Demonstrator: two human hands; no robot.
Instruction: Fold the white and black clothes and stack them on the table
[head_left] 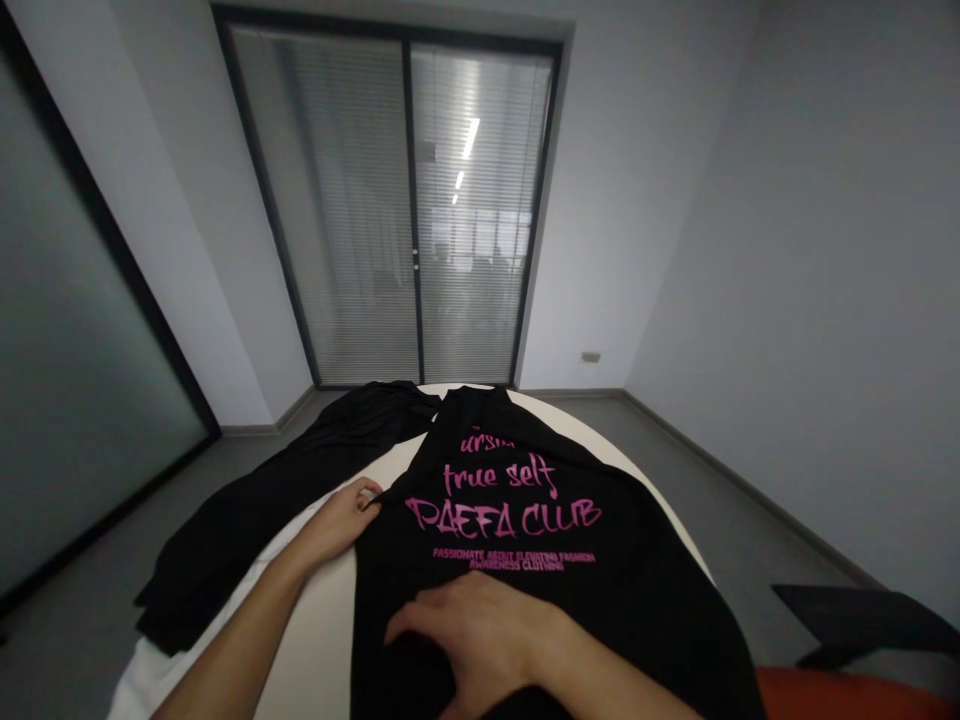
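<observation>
A black T-shirt (645, 580) with pink lettering lies spread across the white table (322, 640). My left hand (346, 518) is closed at its left edge, pinching the black cloth between thumb and fingers. Just below the smallest line of print is my right hand (480, 632), its fingers apart and bent over the lower part of the T-shirt. It grips nothing that I can see; its fingertips are partly hidden, so whether they touch the cloth is unclear. The far end of the T-shirt narrows near the table's back edge.
Dark crumpled clothing (247, 510) lies along the table's left side. White fabric (142, 680) shows beneath it at the lower left. At the lower right stands a chair with a black armrest (862, 625) and an orange seat (840, 695). Glass doors with blinds (360, 220) are beyond.
</observation>
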